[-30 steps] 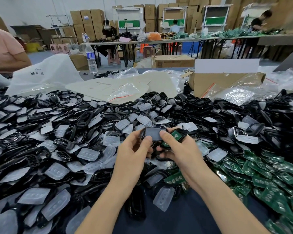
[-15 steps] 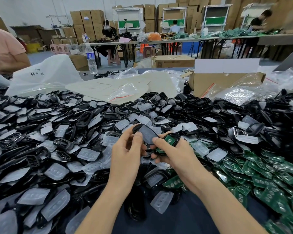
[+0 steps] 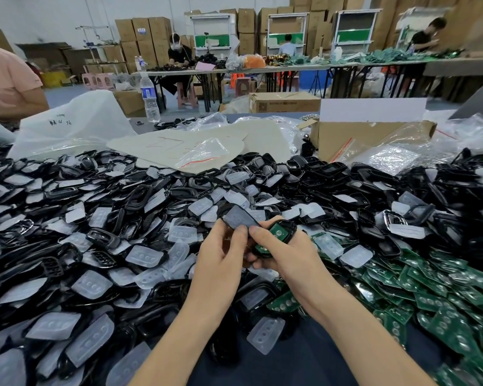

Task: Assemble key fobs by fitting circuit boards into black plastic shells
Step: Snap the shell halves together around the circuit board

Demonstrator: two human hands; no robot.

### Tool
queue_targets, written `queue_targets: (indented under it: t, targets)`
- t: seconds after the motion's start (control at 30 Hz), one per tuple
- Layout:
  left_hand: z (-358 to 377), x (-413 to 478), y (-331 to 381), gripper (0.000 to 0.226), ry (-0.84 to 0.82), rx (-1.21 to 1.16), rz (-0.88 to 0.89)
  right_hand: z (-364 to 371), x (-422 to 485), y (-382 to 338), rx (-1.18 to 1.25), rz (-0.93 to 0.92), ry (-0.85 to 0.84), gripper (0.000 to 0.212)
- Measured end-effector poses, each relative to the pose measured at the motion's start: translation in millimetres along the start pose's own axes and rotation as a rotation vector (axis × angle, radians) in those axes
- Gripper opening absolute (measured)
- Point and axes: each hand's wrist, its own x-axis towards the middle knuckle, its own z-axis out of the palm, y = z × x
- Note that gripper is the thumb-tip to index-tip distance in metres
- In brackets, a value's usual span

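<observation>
Well on the near side of the cardboard box (image 3: pixel 354 137), above the heap of parts, the right hand (image 3: pixel 293 257) holds a black shell (image 3: pixel 289 225) with a green circuit board (image 3: pixel 275 234) lying in it. Its fingers are curled around the shell from below. The left hand (image 3: pixel 221 257) pinches a second shell half (image 3: pixel 239 217), which has a grey matt face, between thumb and fingers, tilted and just beside the first one.

I judge both pieces light and stiff. The glossy plastic looks a little slippery and the thin board easy to scratch, so it is better to hold them by the rims. Nearer than the box and to its right lie loose boards (image 3: pixel 444 296), flat and green. Translucent rubber pads (image 3: pixel 142 256), probably soft, lie to its left.
</observation>
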Motion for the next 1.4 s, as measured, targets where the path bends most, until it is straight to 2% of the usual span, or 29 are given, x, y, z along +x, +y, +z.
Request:
queue_targets:
  t: [0.1, 0.27, 0.4, 0.5, 0.8, 0.97, 1.2, 1.4]
  targets:
    - [0.6, -0.9, -1.4, 0.019, -0.009, -0.003, 0.019, -1.3, 0.5, 1.3, 0.000, -0.003, -0.011, 0.012]
    - [-3.4, 1.0, -5.0, 0.019, 0.060, 0.090, 0.099, -3.6, 1.2, 1.6, -0.003, 0.004, -0.036, 0.013]
    - [-7.2, 4.4, -8.7, 0.019, 0.110, 0.148, 0.095, -5.5, 7.3, 2.3, 0.087, 0.077, 0.060, 0.008]
    - [-8.7, 5.2, -10.8, 0.020, 0.106, 0.198, 0.103, -6.7, 10.2, 5.9, 0.161, 0.147, 0.130, 0.012]
    - [-10.2, 4.9, -13.3, 0.044, 0.137, 0.232, 0.078, -9.1, 6.1, 3.8, 0.086, 0.094, 0.030, 0.010]
    - [-11.0, 6.0, -15.5, 0.043, 0.109, 0.400, 0.133, -8.5, 3.9, 3.2, 0.067, 0.120, -0.008, 0.016]
    - [-10.1, 5.0, -15.4, 0.055, 0.084, 0.545, 0.208, -10.4, 3.1, 3.1, 0.015, 0.093, -0.033, 0.015]
    - [-11.0, 6.0, -16.7, 0.039, 0.073, 0.586, 0.229, -12.0, 3.7, 4.4, 0.005, 0.070, -0.020, 0.012]
